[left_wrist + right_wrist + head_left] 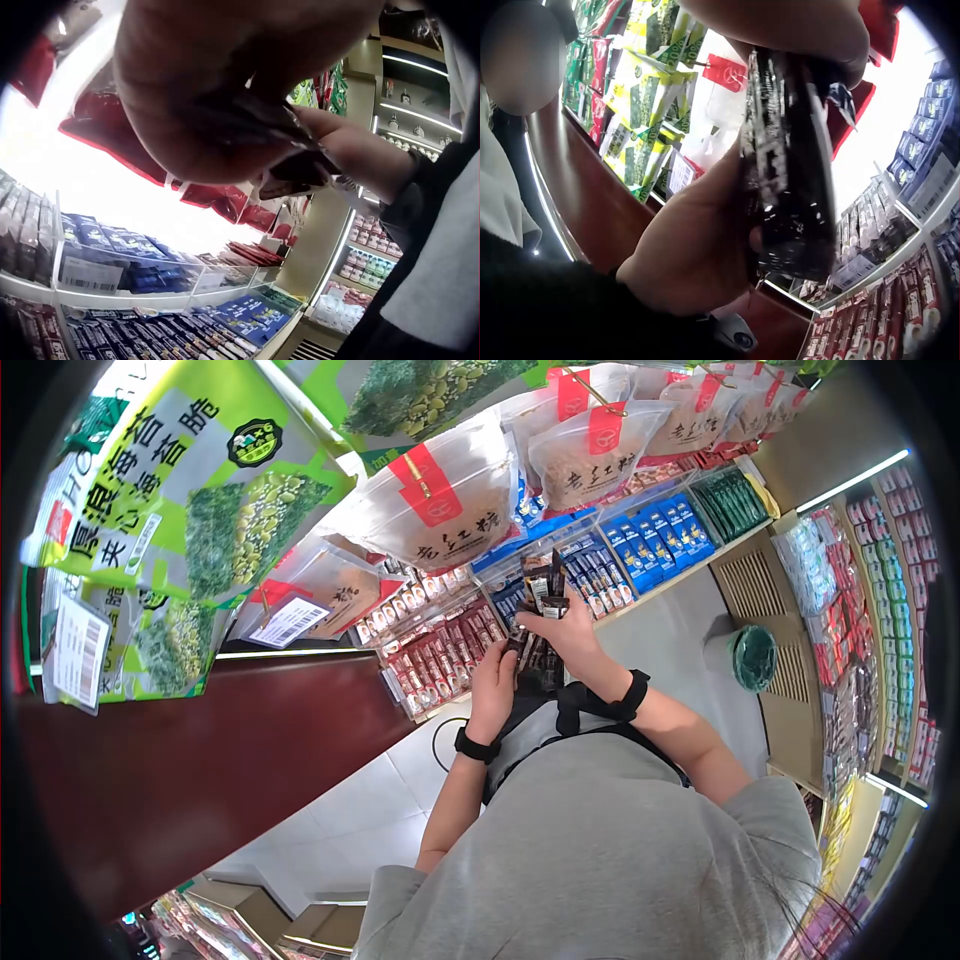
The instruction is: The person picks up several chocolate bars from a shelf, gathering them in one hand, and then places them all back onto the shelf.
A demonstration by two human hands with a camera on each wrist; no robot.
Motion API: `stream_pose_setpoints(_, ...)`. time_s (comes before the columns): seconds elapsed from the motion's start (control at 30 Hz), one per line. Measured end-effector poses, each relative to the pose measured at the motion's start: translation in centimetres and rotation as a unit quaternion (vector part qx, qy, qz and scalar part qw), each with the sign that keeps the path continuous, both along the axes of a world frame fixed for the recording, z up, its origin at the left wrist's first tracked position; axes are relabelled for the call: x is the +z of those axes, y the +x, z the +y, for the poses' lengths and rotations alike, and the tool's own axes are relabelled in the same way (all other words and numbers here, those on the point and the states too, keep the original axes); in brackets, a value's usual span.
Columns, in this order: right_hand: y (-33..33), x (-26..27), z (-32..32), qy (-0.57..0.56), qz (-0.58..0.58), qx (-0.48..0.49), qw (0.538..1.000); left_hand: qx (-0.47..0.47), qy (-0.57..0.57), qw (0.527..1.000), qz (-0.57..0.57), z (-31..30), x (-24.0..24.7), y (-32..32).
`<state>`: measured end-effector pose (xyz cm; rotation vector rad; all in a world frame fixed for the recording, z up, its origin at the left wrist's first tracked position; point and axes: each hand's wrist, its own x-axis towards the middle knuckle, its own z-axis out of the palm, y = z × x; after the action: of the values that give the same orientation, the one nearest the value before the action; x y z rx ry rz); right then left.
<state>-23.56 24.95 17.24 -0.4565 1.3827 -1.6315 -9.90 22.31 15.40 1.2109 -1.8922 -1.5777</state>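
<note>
In front of my waist I hold a small bundle of dark, shiny snack packets (546, 582) in both hands. My right hand (577, 638) grips the bundle from the right, thumb across its front. Lower and to the left, my left hand (492, 685) holds its near end. Seen from the right wrist, the packets (799, 172) stand on end, dark with pale printing, between the left hand (694, 244) and the right hand (795, 30) above. The left wrist view has a dark wrapper (304, 166) beneath the blurred left hand (217, 90).
Behind the hands are divided shelf bins of red-brown packets (440, 660) and blue packets (660, 545). Clear bags with red labels (440, 500) and green seaweed snack bags (190, 490) hang above. A green-lined bin (754, 658) stands on the floor at right. A dark red counter (220, 760) lies left.
</note>
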Motion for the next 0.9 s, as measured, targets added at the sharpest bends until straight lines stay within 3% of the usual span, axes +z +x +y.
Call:
stream_pose_setpoints(0.1,0.4,0.0,0.3,-0.015,0.086,0.033,0.996,0.035,-0.037,0.999,0.011,0.4,0.9,0.1)
stream_pose_setpoints(0.2,0.6,1.4,0.7,-0.003,0.088,0.025,0.996,0.035,-0.023,0.999,0.017,0.8,1.1,0.5)
stream_pose_setpoints(0.27,0.4,2.3,0.8,0.026,0.082,0.019,0.996,0.022,0.013,0.999,-0.025,1.1,1.2,0.6)
stream_pose_setpoints(0.43,0.4,1.3,0.6,0.0,0.097,0.015,0.995,0.049,0.068,0.996,0.009,1.9,0.3,1.2)
stream_pose_setpoints(0.5,0.0,1.8,0.7,-0.026,0.043,0.009,0.999,0.023,0.166,0.984,0.066,1.8,0.4,1.8)
stream_pose_setpoints(0.63,-0.8,2.0,0.6,-0.051,0.038,0.004,0.998,-0.033,0.207,0.973,0.099,1.8,1.5,2.2)
stream_pose_setpoints(0.77,-1.2,2.1,0.6,-0.069,0.009,0.014,0.997,-0.052,0.199,0.978,0.039,1.5,1.1,2.5)
stream_pose_setpoints(0.83,-1.4,2.3,0.6,-0.086,-0.006,0.03,0.996,-0.121,-0.028,0.987,0.104,1.5,0.2,2.2)
stream_pose_setpoints(0.9,-1.5,2.5,0.6,-0.102,-0.021,0.045,0.994,-0.1,0.015,0.989,0.109,1.7,0.4,1.9)
